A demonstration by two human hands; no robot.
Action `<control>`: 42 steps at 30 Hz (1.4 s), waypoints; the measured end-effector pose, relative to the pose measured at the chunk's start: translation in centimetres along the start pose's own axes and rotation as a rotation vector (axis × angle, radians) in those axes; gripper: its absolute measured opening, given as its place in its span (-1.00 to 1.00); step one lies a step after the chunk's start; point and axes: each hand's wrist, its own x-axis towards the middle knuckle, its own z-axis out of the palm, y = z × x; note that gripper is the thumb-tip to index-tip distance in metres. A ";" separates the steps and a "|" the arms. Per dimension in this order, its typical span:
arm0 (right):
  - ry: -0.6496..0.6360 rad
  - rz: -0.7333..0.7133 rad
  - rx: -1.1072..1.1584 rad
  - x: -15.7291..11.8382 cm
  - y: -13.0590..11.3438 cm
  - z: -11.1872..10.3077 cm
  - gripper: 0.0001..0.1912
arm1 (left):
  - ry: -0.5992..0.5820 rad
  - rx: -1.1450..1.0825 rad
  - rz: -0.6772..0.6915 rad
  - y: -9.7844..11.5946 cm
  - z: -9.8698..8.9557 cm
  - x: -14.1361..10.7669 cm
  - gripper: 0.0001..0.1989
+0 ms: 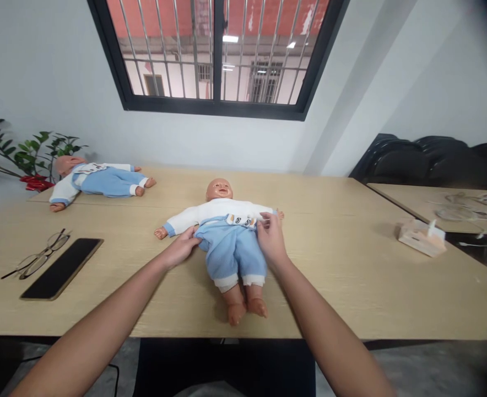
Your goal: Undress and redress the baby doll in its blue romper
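A baby doll [219, 190] lies on its back on the table, feet towards me, arms spread out. It wears a white top [194, 216] with blue cuffs and light-blue trousers [236, 248] with white hems. Cartoon eyes show on a printed patch at the waist. My left hand [180, 248] is closed on the trousers at the hip on the left, its fingertips partly hidden by the cloth. At the opposite side of the waist, my right hand [271, 237] pinches the trousers' edge between thumb and fingers, close to the top's hem.
A second, similarly dressed doll [109, 181] lies at the back left beside a green plant [32, 151]. Glasses [41, 256] and a black phone [64, 269] rest on the table [342, 275] at left. A tissue box [422, 237] stands far right, near cables [470, 207] and stacked black chairs [400, 160].
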 end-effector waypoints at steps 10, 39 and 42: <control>-0.497 -0.372 -0.508 -18.1 -11.6 -4.2 -0.42 | -0.290 -0.005 0.034 -0.3 -0.4 0.1 -0.62; -0.123 0.309 -0.030 -7.7 -12.9 -8.7 -0.56 | -0.313 0.300 0.234 2.4 1.1 -1.7 -0.53; -0.135 0.241 -0.102 -7.5 -13.1 -9.3 -0.55 | -0.126 0.518 0.186 1.6 1.0 -0.6 -0.67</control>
